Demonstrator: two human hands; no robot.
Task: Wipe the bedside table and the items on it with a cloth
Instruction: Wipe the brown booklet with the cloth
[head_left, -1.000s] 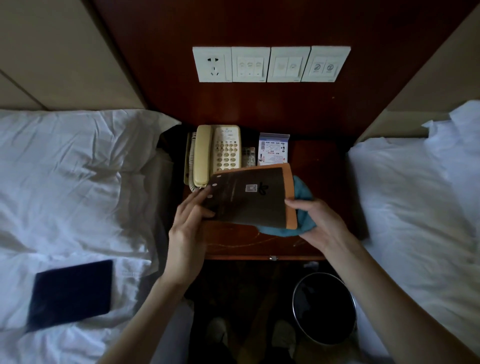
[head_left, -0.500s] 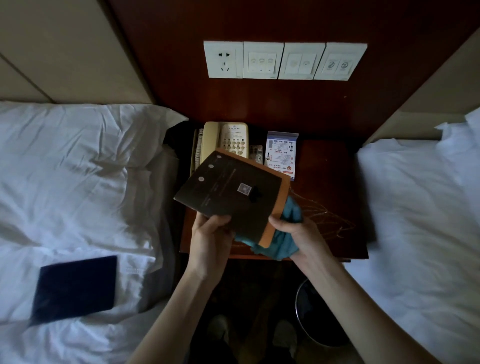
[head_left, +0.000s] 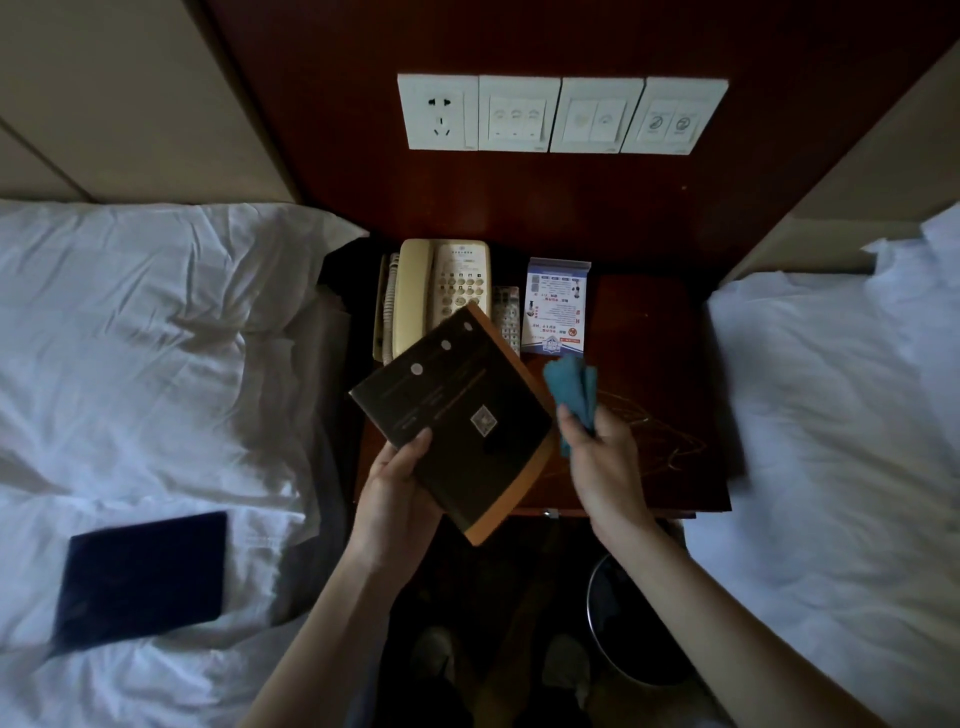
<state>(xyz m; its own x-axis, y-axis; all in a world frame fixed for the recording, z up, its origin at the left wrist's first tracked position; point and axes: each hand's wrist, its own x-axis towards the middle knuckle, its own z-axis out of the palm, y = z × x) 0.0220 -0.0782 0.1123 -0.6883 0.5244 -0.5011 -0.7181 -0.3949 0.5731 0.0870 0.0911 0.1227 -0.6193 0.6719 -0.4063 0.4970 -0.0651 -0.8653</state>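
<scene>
Head camera, looking down between two beds: at far left we see a white pillow (head_left: 156, 291) and rumpled sheets, with a dark blue rectangular folder (head_left: 143, 577) lying flat on the left bed (head_left: 130, 665). Moving right, our left hand (head_left: 397, 499) holds a dark brown booklet with an orange edge (head_left: 457, 415) tilted above the front left part of the bedside table (head_left: 660, 467); the thumb presses on the cover near its lower corner while the other fingers are hidden beneath, so we cannot tell how they lie. Behind the booklet, at the back of the table, a cream telephone (head_left: 441, 291) sits with its handset on the left side, a remote control (head_left: 506, 317) just beside it and partly covered by the booklet. Next along stands a small printed card (head_left: 556, 306), leaning upright near the back. Just in front of the card our right hand (head_left: 602, 467) pinches a blue cloth (head_left: 571, 389), fingers drawn together around its lower part, the cloth bunched and standing up beside the booklet's orange edge, lifted off the table top. Pale scratch marks (head_left: 654, 431) show on the red-brown wood to the right of the hand. On the wall above, four white switch and socket plates (head_left: 561, 114) run in a row. Below the table a dark waste bin (head_left: 634, 623) stands on the floor, and at far right lies the white right bed (head_left: 841, 441).
</scene>
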